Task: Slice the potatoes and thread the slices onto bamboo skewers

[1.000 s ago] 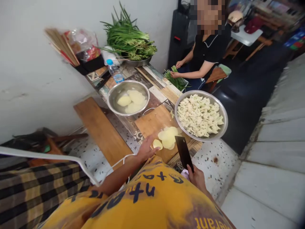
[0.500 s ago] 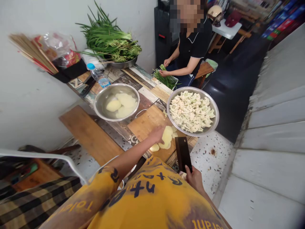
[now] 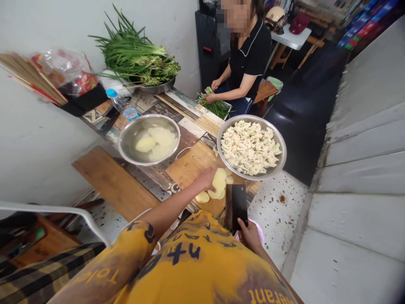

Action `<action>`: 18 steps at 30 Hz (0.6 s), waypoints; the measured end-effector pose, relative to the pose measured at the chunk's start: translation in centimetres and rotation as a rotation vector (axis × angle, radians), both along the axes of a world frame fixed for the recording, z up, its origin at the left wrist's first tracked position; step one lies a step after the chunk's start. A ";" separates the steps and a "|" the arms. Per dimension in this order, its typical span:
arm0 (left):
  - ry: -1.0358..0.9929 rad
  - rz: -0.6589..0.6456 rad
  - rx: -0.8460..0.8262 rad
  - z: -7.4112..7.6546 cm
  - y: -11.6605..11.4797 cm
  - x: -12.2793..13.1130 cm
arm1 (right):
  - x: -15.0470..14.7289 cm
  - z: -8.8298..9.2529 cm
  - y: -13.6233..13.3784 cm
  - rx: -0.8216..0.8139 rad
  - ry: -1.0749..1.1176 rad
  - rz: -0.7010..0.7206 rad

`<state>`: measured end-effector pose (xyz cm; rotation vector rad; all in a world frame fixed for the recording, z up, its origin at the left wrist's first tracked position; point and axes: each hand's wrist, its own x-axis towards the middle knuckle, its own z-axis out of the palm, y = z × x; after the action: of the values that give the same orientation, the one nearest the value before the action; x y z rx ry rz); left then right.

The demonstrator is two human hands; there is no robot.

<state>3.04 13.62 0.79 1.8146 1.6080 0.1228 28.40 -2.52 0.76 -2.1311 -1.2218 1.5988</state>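
Note:
My left hand reaches over the wooden cutting board and rests against a pile of pale potato slices; its fingers curl on the slices. A separate potato piece lies near the board's front edge. My right hand grips the handle of a dark cleaver, whose blade points up beside the slices, close to my body.
A steel bowl of water with peeled potatoes stands left of the board, a steel bowl of cauliflower florets to the right. Green chives in a bowl, a water bottle and chopsticks stand behind. A seated person handles greens.
My left hand moved from the small potato piece up onto the pile of slices. The cleaver swung from a slant to nearly upright. The view shifted left.

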 end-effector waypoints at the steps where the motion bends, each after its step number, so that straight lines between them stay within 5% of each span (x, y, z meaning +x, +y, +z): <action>1: 0.033 0.016 0.011 0.0 -0.2 0.0 | -0.4 -0.2 0.2 -0.018 0.045 -0.015; 6: 0.159 0.246 -0.034 0.4 -2.2 -0.1 | -1.8 -1.3 1.3 -0.017 0.205 -0.068; 13: 0.046 0.040 -0.006 0.3 -2.2 0.7 | -1.9 -1.7 4.1 -0.061 0.313 -0.018; 18: -0.070 0.048 -0.044 -0.5 -0.8 0.7 | -1.9 -1.8 6.5 -0.056 0.310 0.079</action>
<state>3.79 12.86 0.31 1.7203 1.5931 0.1699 26.47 3.93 -1.04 -1.7949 -1.1829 1.9294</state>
